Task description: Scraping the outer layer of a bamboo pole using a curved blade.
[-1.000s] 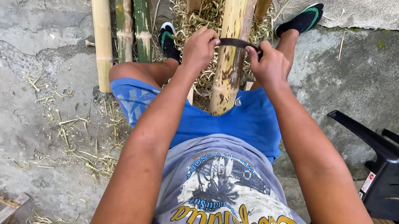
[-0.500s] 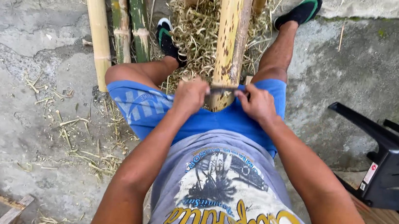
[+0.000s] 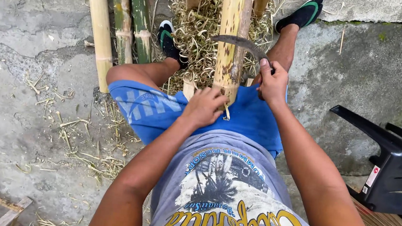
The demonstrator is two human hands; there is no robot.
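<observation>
Seated person, bamboo pole [image 3: 232,37] running out between the legs, near end resting at the lap over the blue shorts [image 3: 152,111]. Left hand [image 3: 205,107] clenched on the pole's near end, likely to steady it. Right hand [image 3: 272,83] grasping the handle of a curved blade [image 3: 239,43] laid across the pole, edge set for scraping the skin. Pole is yellow-tan with dark blotches near the end, smooth above the blade. Pale shavings [image 3: 197,26] heaped under it between the shoes. More poles [image 3: 99,24] lie to the left on the concrete floor [image 3: 24,61]. Black plastic chair [image 3: 392,166] at right.
</observation>
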